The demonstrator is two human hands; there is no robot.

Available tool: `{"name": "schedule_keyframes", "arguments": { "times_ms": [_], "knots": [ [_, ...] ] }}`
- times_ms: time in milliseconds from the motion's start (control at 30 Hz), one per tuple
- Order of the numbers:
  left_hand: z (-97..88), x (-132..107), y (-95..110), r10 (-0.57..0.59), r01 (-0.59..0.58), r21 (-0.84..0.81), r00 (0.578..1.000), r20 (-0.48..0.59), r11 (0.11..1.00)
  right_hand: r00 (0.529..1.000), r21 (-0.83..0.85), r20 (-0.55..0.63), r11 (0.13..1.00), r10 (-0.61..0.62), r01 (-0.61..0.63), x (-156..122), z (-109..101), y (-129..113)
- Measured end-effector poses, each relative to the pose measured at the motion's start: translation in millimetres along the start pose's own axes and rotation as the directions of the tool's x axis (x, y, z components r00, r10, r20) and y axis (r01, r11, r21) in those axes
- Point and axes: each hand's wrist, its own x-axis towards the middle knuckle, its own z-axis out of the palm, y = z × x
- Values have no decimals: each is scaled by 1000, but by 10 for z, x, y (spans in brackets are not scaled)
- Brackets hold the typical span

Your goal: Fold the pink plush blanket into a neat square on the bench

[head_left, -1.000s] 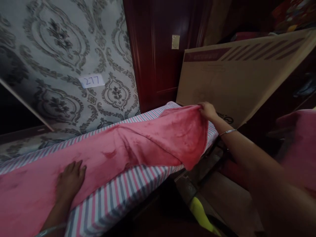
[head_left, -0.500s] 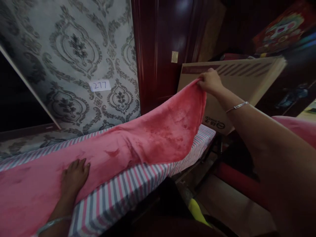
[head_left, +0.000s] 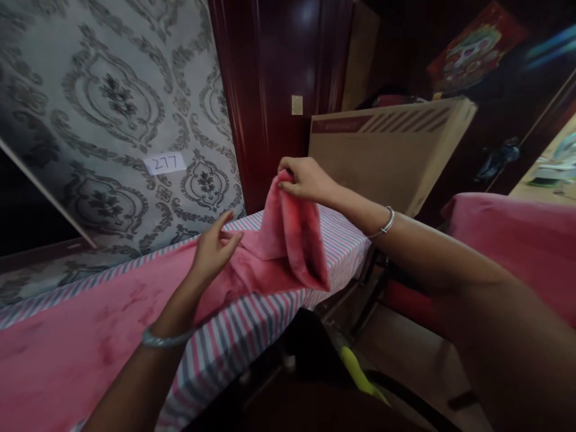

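A long pink plush cloth [head_left: 121, 306], folded into a strip, lies along a table with a striped cover [head_left: 243, 324]. My right hand [head_left: 308, 179] pinches its far end and holds it up, so the cloth hangs in folds beneath the fingers. The lower corner of the lifted part rests near the table's front edge. Just left of the raised folds, my left hand [head_left: 216, 249] is over the cloth with thumb and fingers apart, holding nothing. Whether its fingertips touch the fabric I cannot tell.
Behind the table's far end leans a large cardboard box [head_left: 378, 156] beside a dark red door [head_left: 283, 60]. A chair draped in pink cloth [head_left: 508, 252] stands at the right. At the left is a dark screen [head_left: 36, 210] against the patterned wall. Something yellow-green [head_left: 357, 369] is below.
My right hand has drawn the cloth's end leftward and a little down, bending it back over the strip. My left hand has lifted from the flat cloth and moved right toward the fold.
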Motion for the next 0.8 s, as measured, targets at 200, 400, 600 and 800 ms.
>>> {"name": "schedule_keyframes", "arguments": {
  "times_ms": [200,400,600,800],
  "knots": [
    [505,407,591,260,-233,-231,961,91,945,1000,215,-10,976,24,-21,-244,282,-383],
    [422,387,516,87,-57,-258,991,104,964,990,541,-24,835,135,-101,-702,274,-108],
    [294,362,483,-78,80,-326,997,18,942,949,447,203,839,242,-310,-2023,753,582],
    [254,407,421,-144,126,-398,989,-15,909,893,344,160,824,422,-451,-2827,1283,663]
  ]
}}
